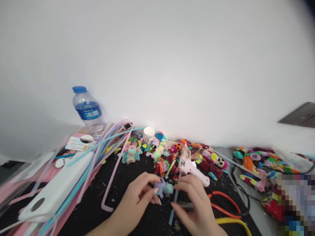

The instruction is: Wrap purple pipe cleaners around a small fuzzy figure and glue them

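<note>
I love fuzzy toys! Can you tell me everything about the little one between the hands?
The little fuzzy figure looks twisted from pipe cleaners, purple on one side, mint-teal on the other. It is held just above the black table, near the pink glue gun. The left hand pinches its purple end; the right hand touches its teal end.

The one readable text is on the blue label of the water bottle [87, 109] at the counter's far left edge: white Chinese characters, seemingly "冰露". The white jar [149, 135] at the far edge bears a red-orange logo, too small to read. The print on the packaging card [80, 143] beside the bottle is blurred.
</note>
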Demonstrator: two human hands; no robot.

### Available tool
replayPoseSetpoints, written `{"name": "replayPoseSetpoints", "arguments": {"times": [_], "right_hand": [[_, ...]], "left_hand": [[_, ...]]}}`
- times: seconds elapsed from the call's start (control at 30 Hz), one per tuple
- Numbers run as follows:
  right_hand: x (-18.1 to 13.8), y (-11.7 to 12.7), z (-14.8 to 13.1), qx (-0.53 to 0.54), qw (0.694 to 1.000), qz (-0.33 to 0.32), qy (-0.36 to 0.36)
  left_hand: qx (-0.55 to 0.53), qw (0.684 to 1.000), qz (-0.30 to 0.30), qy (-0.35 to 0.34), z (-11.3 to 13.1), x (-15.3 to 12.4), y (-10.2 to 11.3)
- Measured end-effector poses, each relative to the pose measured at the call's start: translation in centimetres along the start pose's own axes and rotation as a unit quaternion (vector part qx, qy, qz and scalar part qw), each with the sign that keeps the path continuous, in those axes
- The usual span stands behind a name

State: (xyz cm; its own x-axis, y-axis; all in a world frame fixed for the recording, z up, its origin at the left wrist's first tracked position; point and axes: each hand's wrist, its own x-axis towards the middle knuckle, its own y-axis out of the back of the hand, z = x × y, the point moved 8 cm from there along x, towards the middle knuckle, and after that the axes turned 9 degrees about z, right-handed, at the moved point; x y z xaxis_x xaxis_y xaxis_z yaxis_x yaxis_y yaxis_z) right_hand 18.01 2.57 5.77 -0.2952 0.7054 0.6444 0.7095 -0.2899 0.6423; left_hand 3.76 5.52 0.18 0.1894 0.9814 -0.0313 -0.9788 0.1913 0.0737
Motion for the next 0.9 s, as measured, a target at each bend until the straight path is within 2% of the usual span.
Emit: {"name": "replayPoseSetpoints", "arguments": {"times": [0.17, 0.3, 0.5, 0.67, 0.9], "right_hand": [[-0.1, -1.0, -1.7, 0.015, 1.0, 0.013, 0.024], [0.0, -0.8, -1.7, 0.009, 0.999, 0.036, 0.013], [-0.1, -0.8, -1.2, 0.023, 0.999, 0.038, -0.019], [-0.2, -1.1, -0.2, 0.065, 0.995, 0.018, -0.074], [-0.5, -1.6, 0.3, 0.118, 0.985, -0.001, -0.124]], "left_hand": [[0.045, 0.997, -0.022, -0.064, 0.8, -0.4, -0.5], [0.044, 0.996, -0.028, -0.076, 0.9, -0.5, -0.6], [0.008, 0.999, -0.025, -0.03, 0.3, -0.5, -0.7], [-0.031, 0.999, -0.026, 0.023, -0.1, -0.4, -0.8], [-0.075, 0.995, -0.033, 0.055, -0.4, -0.2, -1.1]]}}
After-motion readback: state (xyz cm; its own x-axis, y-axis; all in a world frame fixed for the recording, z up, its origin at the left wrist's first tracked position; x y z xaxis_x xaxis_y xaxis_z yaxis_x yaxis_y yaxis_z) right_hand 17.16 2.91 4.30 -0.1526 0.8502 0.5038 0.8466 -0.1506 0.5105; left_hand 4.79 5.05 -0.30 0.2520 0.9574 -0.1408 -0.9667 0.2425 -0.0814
